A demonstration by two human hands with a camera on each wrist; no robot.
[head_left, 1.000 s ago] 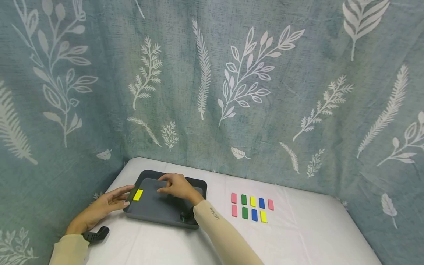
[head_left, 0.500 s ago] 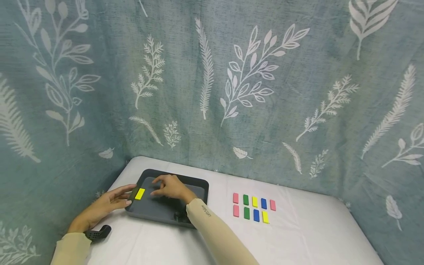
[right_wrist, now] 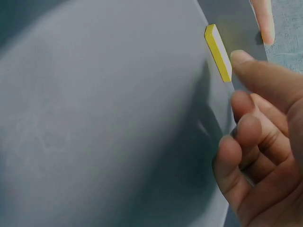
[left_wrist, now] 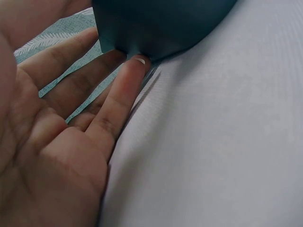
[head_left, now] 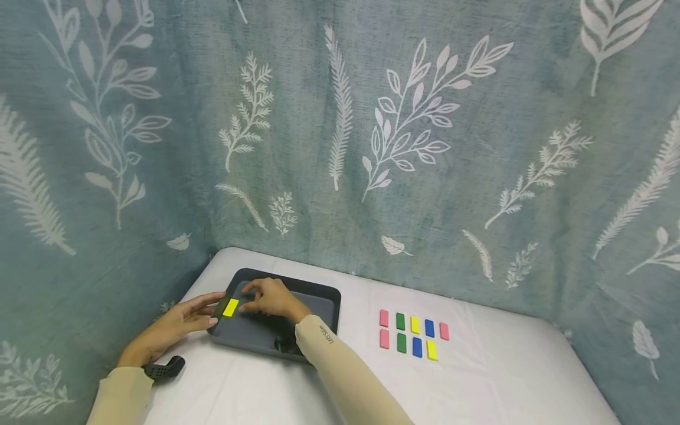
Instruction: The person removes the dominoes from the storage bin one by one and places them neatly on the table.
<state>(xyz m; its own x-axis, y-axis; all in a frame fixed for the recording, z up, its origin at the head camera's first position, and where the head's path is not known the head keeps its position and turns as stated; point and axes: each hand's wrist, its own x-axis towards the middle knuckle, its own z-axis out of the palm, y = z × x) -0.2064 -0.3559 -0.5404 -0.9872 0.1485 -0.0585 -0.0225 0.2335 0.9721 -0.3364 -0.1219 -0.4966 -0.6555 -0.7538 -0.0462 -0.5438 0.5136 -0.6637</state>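
Observation:
A dark grey rectangular tray [head_left: 249, 346] lies on the white-covered table. Inside, along its left wall, stands a small yellow block [head_left: 231, 307], seen from its side in the right wrist view. My left hand [head_left: 177, 324] is at the tray's left end, its nearly straight fingers touching the outer wall [left_wrist: 156, 28]. Over the tray floor is my right hand [head_left: 273, 298], thumb and forefinger apart and pointing at the yellow block. In the right wrist view its thumb tip comes right beside the block, the other fingers loosely bent with nothing seen between them.
To the tray's right, several blocks lie in two rows: pink [head_left: 384, 317], green [head_left: 401, 321], yellow [head_left: 415, 324] and blue [head_left: 430, 328] ones. A patterned curtain [head_left: 308, 147] rises behind the table and on its left. A black wrist camera [head_left: 166, 368] sits on my left wrist.
My right hand has shifted left across the tray, closer to the yellow block. The left hand keeps its place at the tray's end. The whole head view has drifted slightly.

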